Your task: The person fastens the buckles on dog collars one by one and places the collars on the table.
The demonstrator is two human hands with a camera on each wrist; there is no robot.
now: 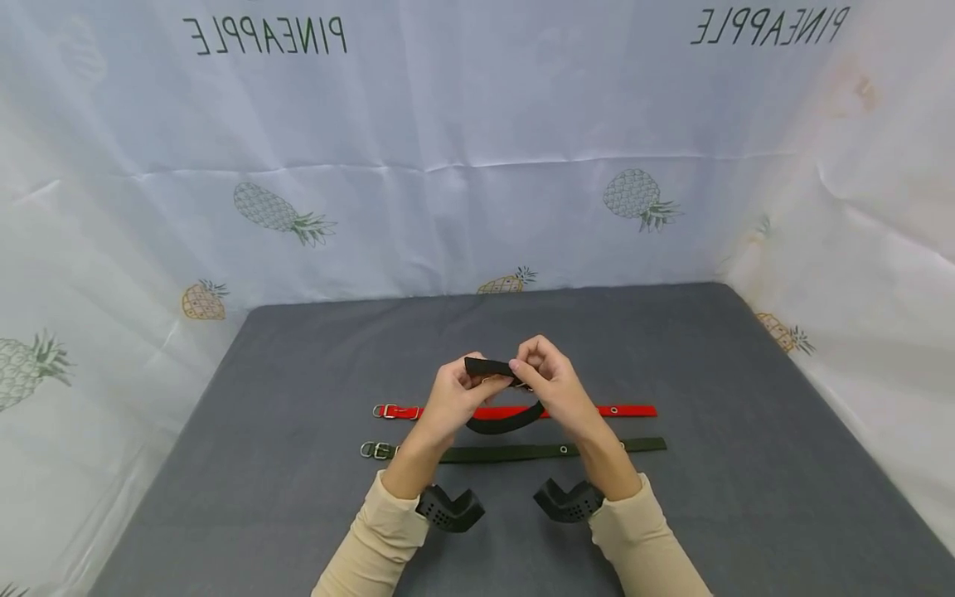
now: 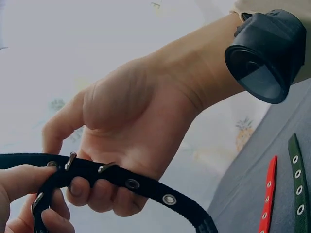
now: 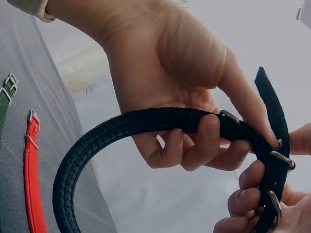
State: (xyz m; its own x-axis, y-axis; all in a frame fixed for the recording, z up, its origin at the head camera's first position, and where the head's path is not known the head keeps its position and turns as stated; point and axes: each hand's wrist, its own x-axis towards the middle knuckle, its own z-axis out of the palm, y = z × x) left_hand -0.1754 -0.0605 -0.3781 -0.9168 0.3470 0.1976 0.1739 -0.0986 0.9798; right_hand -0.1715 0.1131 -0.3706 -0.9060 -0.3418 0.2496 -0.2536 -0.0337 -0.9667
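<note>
Left hand (image 1: 455,395) and right hand (image 1: 558,385) both grip the looped black collar (image 1: 504,426) around its buckle (image 3: 282,160), raised over the red collar (image 1: 501,412), tail (image 1: 486,366) pointing left from the right thumb, loop bowing near.

A black strap (image 1: 506,425) is held raised and bent into a loop, its lower curve hanging beneath both hands. It is gripped by the left hand (image 1: 457,396) along a stretch with metal-rimmed eyelets (image 2: 169,199), and by the right hand (image 1: 555,385) between thumb and curled fingers. Metal fittings (image 3: 282,159) are mounted along it; beside them the two ends are crossed, one narrow tip being projected beyond the crossing. A ribbed, stitched face is shown on the inside of the curve. In the head view, a red strap (image 1: 496,412) is seen stretched out behind the loop.
</note>
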